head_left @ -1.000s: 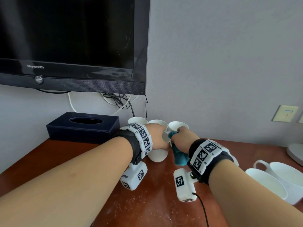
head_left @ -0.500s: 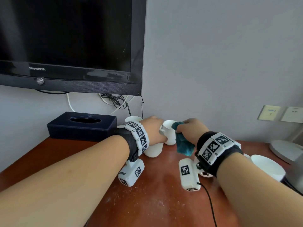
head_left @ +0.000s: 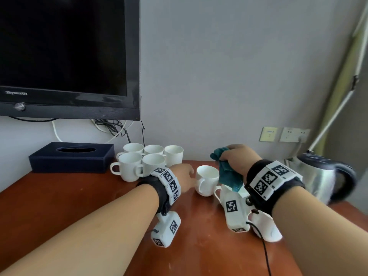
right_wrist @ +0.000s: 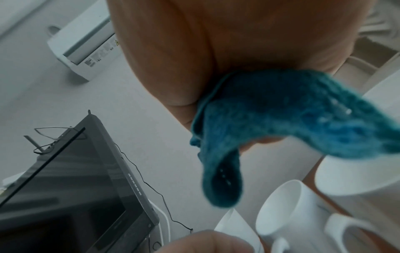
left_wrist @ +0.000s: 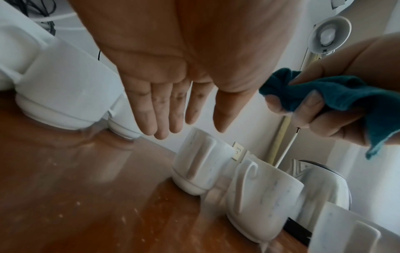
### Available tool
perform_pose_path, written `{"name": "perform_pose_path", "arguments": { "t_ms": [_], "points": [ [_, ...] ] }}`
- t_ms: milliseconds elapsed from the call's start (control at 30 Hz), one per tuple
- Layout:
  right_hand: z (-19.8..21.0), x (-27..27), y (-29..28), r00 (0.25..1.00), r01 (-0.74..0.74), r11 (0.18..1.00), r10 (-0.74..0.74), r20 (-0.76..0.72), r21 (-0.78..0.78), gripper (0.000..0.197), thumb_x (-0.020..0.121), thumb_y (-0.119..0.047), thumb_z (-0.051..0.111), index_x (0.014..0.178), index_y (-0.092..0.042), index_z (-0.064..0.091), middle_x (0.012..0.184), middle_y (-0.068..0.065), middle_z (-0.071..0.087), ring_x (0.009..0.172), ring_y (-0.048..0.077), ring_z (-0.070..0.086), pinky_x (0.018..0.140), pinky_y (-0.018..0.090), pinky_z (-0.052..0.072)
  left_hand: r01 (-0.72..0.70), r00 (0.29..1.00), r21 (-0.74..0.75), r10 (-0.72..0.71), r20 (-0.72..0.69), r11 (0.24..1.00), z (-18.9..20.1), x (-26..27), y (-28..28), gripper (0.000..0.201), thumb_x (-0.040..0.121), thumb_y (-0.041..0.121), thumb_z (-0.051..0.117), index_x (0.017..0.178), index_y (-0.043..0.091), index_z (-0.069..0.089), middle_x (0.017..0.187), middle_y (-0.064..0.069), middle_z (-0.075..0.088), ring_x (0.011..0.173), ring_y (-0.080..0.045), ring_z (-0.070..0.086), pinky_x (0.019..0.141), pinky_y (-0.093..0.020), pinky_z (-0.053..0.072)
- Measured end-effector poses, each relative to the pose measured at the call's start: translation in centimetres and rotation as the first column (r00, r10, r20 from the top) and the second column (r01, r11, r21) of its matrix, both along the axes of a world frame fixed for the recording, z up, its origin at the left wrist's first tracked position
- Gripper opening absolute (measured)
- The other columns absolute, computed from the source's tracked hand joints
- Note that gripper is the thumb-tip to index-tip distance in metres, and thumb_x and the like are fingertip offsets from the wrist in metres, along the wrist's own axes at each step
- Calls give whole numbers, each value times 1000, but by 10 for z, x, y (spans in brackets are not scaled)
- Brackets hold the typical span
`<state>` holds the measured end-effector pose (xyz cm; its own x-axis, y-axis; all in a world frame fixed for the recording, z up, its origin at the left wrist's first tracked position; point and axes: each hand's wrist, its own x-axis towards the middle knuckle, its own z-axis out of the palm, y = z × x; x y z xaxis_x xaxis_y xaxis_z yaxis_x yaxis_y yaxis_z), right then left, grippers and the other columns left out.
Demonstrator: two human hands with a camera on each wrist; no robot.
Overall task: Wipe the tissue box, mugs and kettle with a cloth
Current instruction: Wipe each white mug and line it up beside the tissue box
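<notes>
Left hand: the left hand (head_left: 182,177) is extended palm down above the reddish-brown wooden table (head_left: 59,206), forearm running in from the lower left; fingers (left_wrist: 166,109) straight, close together and slack, holding nothing
Left fingertips: they point at the single white ceramic mug (head_left: 206,180), just short of its rim; contact cannot be confirmed from the left wrist view
Right hand: the right hand (head_left: 240,159) is raised above the table, wrist bent, knuckles upward; fingers (left_wrist: 307,107) and thumb curled round the teal terry cloth (head_left: 229,175), bunching it
Cloth: one tuft protrudes past the right knuckles, the longer end hangs below the right fingers, beside the single mug and clear of it
Mug group: five white ceramic mugs (head_left: 147,159) stand clustered upright, beyond and left of the left fingertips, touching or nearly touching one another
Further mugs: more white mugs (left_wrist: 255,196) stand below the right wrist, partly hidden by the white wrist camera (head_left: 235,212)
Tissue box: the dark navy rectangular tissue box (head_left: 71,157) sits against the wall, well left of the left fingers, just beside the mug group
Kettle: the stainless steel electric kettle (head_left: 316,176) with black handle stands right of the right hand, apart from its fingers; outline blurred
Surroundings: black wall-mounted television (head_left: 65,56) above the tissue box; wall sockets (head_left: 284,134) beyond the right hand
</notes>
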<state>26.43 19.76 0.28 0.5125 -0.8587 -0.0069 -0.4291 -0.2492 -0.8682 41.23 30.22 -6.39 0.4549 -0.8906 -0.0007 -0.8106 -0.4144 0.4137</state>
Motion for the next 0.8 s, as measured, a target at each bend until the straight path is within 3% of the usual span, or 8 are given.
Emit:
{"name": "perform_pose_path", "arguments": {
  "t_ms": [67,200,333,433,500,567,633,800],
  "points": [
    [2,-11,6,1000,14,1000,-14,0,-5,22,88,1,59,103,-5,73,104,17,76,105,37,70,101,51,56,-28,1000,12,29,-5,1000,-1,-10,-5,38,98,49,61,120,17,65,106,1,67,96,-19,63,77,-28,48],
    [-1,-25,12,996,-3,999,-1,91,40,24,89,3,54,100,-8,73,102,13,78,104,33,72,103,49,55,-37,999,121,32,44,992,-5,-23,-16,50,106,49,47,116,6,70,111,-15,75,89,-26,67,90,-37,55],
    [-6,-33,17,984,-34,996,19,176,84,30,86,5,52,96,-13,73,99,11,79,102,35,73,99,54,57,-50,999,116,47,28,992,-13,-25,-22,40,108,35,47,119,5,71,114,-14,74,105,-30,71,95,-38,55],
    [-8,-37,23,965,-86,986,46,259,145,37,88,12,48,101,-12,73,102,16,76,90,41,74,88,57,61,-76,997,49,77,-9,996,-15,-29,-22,32,107,25,47,117,4,69,113,-14,71,112,-30,68,92,-36,52],
    [-8,-36,32,936,-152,971,81,342,185,42,91,16,41,103,-11,72,101,18,74,66,34,70,70,47,63,-109,994,-45,109,-8,993,-12,-30,-15,33,109,25,41,119,6,66,118,-12,70,113,-30,66,91,-36,49],
    [-10,-32,41,920,-187,971,119,372,150,46,91,16,39,104,-13,71,103,21,73,53,28,63,57,38,56,-137,989,-168,125,-81,976,-10,-22,-4,30,108,26,39,104,9,63,110,-13,71,103,-30,66,80,-34,48],
    [-13,-25,49,910,-197,971,130,393,136,45,92,14,39,105,-14,71,101,22,72,50,26,60,51,33,51,-188,974,-273,142,-179,944,-11,-12,15,30,107,30,40,86,14,56,96,-12,70,93,-30,64,76,-35,45],
    [-38,3,71,903,-195,971,122,412,140,35,93,5,47,101,-17,73,89,29,67,53,27,54,47,30,43,-329,912,-367,192,-363,870,-29,7,76,35,106,30,42,79,10,53,81,-10,64,81,-29,59,72,-40,45]
  ]
}}
